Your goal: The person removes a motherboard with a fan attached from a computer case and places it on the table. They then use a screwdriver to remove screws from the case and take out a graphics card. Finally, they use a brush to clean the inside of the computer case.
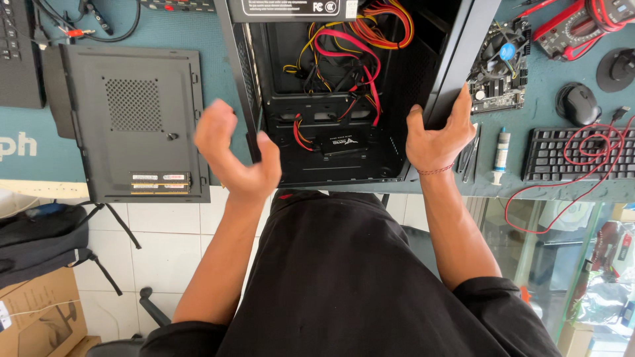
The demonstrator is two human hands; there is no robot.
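Black clothing, bare forearms

Short black sleeves, a black garment over the lap, and a thin red thread around the right wrist.

A computer repair workshop: open case (344,99) at 12 o'clock, motherboard (501,66) and multimeter (582,26) at 2, keyboard (575,155) at 3

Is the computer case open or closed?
Open: the computer case shows its cables inside, and the side panel lies beside it.
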